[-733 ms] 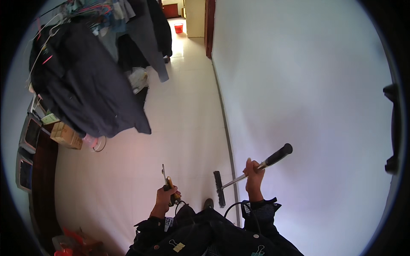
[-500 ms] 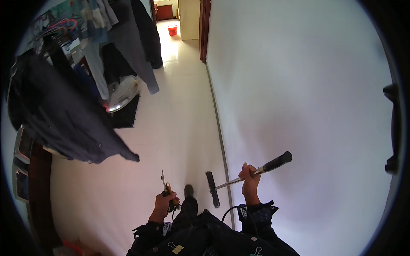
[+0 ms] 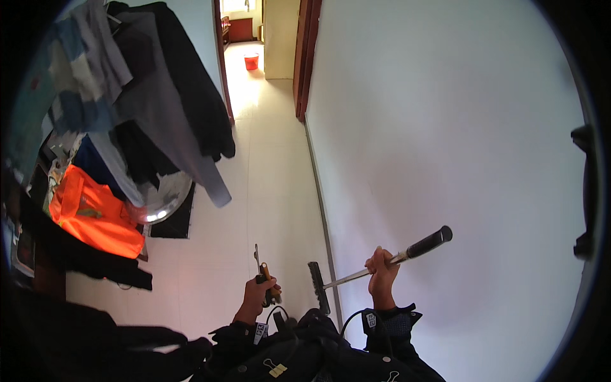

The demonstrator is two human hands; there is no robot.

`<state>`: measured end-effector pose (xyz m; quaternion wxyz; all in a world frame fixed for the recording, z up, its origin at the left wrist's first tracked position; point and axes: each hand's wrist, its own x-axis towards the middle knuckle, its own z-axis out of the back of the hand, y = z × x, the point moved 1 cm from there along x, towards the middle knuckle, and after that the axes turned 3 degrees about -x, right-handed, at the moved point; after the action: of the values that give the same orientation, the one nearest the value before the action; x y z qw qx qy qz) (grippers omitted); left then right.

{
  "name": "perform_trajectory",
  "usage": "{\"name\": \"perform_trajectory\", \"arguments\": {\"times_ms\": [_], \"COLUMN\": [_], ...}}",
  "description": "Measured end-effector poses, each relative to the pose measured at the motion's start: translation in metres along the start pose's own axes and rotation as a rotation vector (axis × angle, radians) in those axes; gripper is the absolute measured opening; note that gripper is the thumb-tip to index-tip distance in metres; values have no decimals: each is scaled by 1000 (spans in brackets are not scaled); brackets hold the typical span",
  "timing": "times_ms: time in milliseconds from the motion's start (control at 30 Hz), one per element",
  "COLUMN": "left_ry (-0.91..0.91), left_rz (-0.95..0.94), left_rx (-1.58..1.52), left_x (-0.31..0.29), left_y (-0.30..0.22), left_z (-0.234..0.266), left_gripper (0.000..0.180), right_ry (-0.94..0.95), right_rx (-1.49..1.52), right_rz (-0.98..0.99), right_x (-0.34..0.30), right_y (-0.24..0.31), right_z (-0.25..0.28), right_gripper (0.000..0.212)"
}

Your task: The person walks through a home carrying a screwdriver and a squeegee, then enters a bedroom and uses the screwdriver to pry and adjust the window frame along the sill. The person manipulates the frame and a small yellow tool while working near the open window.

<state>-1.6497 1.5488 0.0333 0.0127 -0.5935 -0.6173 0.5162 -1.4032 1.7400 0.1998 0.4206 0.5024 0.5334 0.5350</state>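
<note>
My right hand point(image 3: 383, 279) is closed round the metal shaft of a long-handled brush point(image 3: 319, 288). Its black grip slants up to the right, and its dark bristled head points down-left near the foot of the wall. My left hand point(image 3: 256, 297) is wrapped round a small bundle of hand tools. Out of it stick a thin metal tool point(image 3: 256, 253) and a tan, wooden-looking handle point(image 3: 265, 272). Dark parts of the bundle show beside the fingers; their kind I cannot make out. Both hands hang in front of my dark jacket point(image 3: 280, 356).
A white wall point(image 3: 458, 153) runs along my right. On the left hang several clothes point(image 3: 165, 89) over an orange bag point(image 3: 95, 213) and a clear round lid or basin point(image 3: 167, 202). Dark garments point(image 3: 83, 337) hang close by. Pale floor point(image 3: 267, 165) leads to a doorway, with a red bucket point(image 3: 251, 61) beyond.
I have moved forward along the passage: the hanging clothes and doorway are closer, and the orange bag has come into view. Both hands keep their holds. My shoe is no longer visible.
</note>
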Motion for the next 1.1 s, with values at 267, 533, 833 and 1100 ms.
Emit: {"name": "perform_trajectory", "arguments": {"times_ms": [267, 533, 833, 1100], "left_ry": [-39, 16, -39, -133], "left_rz": [62, -41, -45, -200], "left_rx": [-26, 18, 10, -8], "left_x": [-24, -57, -27, 14], "left_y": [-23, -43, -2, -23], "left_z": [-16, -38, -19, -30], "left_gripper": [16, 20, 13, 12], "right_ry": [-16, 67, -5, -139], "right_rx": [117, -35, 2, 96], "right_rz": [-34, 11, 49, 1], "right_x": [33, 20, 2, 4], "right_y": [21, 52, 15, -1], "right_z": [-34, -48, -6, 51], "right_gripper": [41, 46, 44, 48]}}
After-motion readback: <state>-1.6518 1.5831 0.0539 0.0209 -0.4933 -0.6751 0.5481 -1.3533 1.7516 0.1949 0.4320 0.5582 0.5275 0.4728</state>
